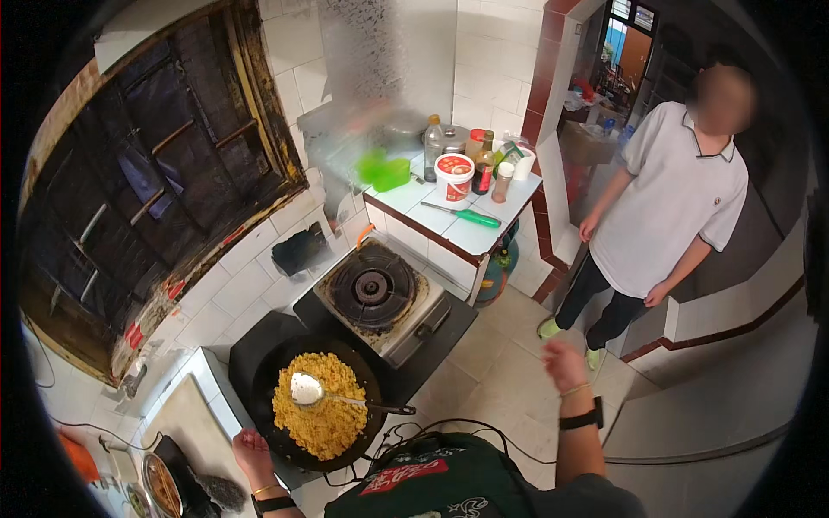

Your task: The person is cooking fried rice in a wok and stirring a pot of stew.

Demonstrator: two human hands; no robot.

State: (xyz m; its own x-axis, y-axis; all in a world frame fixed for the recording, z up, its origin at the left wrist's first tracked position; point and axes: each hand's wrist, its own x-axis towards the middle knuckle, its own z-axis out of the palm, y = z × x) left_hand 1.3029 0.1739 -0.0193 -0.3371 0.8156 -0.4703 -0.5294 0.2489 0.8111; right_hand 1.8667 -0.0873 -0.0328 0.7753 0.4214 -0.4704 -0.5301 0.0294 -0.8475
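Observation:
A black wok (259,382) holds a heap of yellow fried rice (330,424). On the rice rests a metal ladle (307,389), its dark-ended handle pointing right across the wok's rim. My left hand (252,450) is beside the wok's lower left edge, holding nothing that I can see; its fingers look curled, but how far is unclear. Away to the right, my right hand (565,367) is raised above the floor, slightly blurred, with no object visible in it. A single-burner gas stove (371,289) with no pan on it stands beyond the wok.
The tiled counter (447,217) bears a green-handled knife (478,217), a white tub (454,178), bottles and a green container (392,173). A person (680,201) stands at the doorway on the right. At lower left are a cutting board (188,427) and a bowl of food (162,482).

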